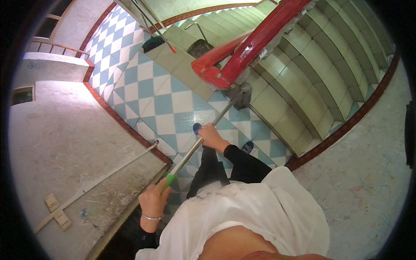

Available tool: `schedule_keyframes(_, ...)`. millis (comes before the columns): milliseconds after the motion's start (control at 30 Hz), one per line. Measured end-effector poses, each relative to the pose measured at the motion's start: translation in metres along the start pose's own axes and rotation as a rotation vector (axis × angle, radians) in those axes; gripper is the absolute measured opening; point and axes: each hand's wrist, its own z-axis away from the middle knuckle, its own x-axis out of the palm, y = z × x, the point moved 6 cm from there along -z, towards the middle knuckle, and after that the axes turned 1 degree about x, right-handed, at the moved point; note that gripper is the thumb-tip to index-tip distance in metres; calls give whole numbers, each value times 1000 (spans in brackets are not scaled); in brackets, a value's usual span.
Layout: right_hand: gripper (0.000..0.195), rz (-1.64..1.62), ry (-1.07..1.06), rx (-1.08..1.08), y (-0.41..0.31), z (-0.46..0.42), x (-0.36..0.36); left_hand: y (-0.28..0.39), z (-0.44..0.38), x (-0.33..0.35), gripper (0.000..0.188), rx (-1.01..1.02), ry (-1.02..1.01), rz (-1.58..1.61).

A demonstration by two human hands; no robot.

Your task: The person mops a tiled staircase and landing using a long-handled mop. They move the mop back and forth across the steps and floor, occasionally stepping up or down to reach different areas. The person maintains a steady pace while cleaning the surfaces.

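Observation:
A mop with a metal pole slants across the view from lower left to upper right. My left hand, with a bracelet at its wrist, is closed round the green grip at the near end. Farther along, my right hand grips the bare pole. The grey mop head lies beside the lowest stair, just under the end of the red handrail, which hides part of it. Blue and white checked tiles cover the floor under the pole.
Tiled stairs rise at the right, and more steps lie beyond the handrail. A green broom and a dark dustpan stand at the top. Walls with reddish skirting border the floor; a pipe runs along the left wall.

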Motion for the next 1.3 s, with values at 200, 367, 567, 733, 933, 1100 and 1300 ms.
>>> schedule_keyframes(200,18,-186,50,-186,-34,-6,-10,55,3,-48,29,41,11,-94)
schedule_keyframes(367,15,-174,112,-79,-54,-10,-35,62,23,-62,25,1,77,-84)
schedule_keyframes(567,9,5,-49,-116,-6,-16,-36,87,5,-30,28,69,54,-140)
schedule_keyframes(733,8,-42,-21,27,11,-11,-30,90,-4,-11,32,189,64,-95)
schedule_keyframes(933,6,28,-195,138,-2,44,-18,66,17,-15,29,115,-8,37)
schedule_keyframes(1100,17,-14,-59,133,0,59,-28,55,13,-10,28,140,-1,56)
schedule_keyframes(1300,15,-36,-97,61,-31,35,-13,42,22,-42,31,55,10,52)
